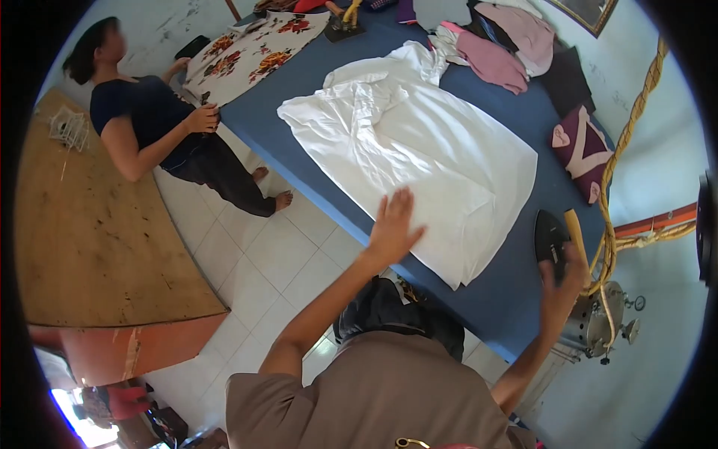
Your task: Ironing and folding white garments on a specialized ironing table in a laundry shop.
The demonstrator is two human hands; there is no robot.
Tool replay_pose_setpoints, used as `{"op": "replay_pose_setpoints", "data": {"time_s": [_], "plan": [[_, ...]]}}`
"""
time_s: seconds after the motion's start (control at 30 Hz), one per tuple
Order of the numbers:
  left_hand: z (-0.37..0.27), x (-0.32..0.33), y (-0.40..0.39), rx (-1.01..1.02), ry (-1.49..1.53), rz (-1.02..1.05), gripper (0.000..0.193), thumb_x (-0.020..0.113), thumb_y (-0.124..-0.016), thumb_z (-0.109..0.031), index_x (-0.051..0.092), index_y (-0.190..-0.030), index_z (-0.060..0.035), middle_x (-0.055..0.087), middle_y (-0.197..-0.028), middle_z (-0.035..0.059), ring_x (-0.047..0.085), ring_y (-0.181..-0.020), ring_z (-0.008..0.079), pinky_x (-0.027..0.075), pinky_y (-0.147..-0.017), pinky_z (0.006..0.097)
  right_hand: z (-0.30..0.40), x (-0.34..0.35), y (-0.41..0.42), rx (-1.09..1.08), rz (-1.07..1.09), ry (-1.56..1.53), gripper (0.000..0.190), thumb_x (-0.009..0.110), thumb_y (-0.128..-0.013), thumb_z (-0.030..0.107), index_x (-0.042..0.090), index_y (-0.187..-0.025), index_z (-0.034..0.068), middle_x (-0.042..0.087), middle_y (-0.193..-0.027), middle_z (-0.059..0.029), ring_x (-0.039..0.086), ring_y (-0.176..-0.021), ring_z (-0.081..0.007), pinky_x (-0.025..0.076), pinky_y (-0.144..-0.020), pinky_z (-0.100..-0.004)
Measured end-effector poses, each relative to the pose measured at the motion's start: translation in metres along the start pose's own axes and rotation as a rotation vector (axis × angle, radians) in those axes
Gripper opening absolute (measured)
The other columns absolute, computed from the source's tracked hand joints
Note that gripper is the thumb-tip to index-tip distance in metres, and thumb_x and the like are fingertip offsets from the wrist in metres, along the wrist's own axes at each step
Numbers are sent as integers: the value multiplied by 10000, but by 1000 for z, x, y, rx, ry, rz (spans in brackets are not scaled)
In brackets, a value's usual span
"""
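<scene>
A white garment (437,157), wrinkled towards its upper left, lies spread on the blue-covered table (493,308). My left hand (397,227) rests palm down at the garment's near left edge, fingers apart, holding nothing. At the right, my right hand (564,269) is raised with fingers spread beside a steam iron (547,238) with a dark soleplate. A tan hose-like piece stands up by the iron; whether my right fingers touch either cannot be told.
Another person (151,118) stands across the left side, holding a floral cloth (247,56). Piled clothes (493,50) and a purple folded item (583,151) lie at the right. A yellow hose (636,118) hangs over a metal boiler (597,320). A wooden table (112,236) stands left.
</scene>
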State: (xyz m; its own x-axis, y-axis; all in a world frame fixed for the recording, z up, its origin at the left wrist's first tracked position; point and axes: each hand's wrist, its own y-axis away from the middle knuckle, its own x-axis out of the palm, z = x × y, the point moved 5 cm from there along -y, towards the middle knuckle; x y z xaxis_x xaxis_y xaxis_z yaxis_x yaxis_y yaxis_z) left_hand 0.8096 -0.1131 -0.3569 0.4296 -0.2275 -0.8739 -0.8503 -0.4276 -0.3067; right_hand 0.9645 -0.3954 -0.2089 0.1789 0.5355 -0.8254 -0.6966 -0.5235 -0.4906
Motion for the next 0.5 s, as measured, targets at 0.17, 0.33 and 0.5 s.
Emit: {"op": "replay_pose_setpoints", "data": {"time_s": [0.17, 0.33, 0.5], "plan": [[7, -34, -1, -60, 379, -120, 540, 616, -898, -222, 458, -1357, 15, 448, -1425, 178, 432, -1320, 316, 334, -1109, 391, -142, 24, -41, 107, 252, 320, 543, 661, -896, 185, 452, -1383, 66, 578, -1114, -138, 582, -831, -240, 505, -738, -347], [118, -81, 1, -259, 292, -515, 340, 650, -797, -5, 599, -1131, -46, 585, -1195, 89, 550, -1067, 284, 448, -932, 370, -164, 38, -56, 546, 701, -268, 590, 649, -912, 219, 400, -1424, 59, 604, -915, -102, 524, -571, -177, 452, -495, -314], [293, -94, -3, -552, 755, -733, 254, 588, -923, -67, 556, -1167, -5, 642, -970, 95, 633, -814, 166, 514, -730, 268, -120, 37, -62, 958, 682, -700, 641, 636, -930, 283, 350, -1464, 71, 570, -724, -61, 443, -456, -130, 360, -401, -285]]}}
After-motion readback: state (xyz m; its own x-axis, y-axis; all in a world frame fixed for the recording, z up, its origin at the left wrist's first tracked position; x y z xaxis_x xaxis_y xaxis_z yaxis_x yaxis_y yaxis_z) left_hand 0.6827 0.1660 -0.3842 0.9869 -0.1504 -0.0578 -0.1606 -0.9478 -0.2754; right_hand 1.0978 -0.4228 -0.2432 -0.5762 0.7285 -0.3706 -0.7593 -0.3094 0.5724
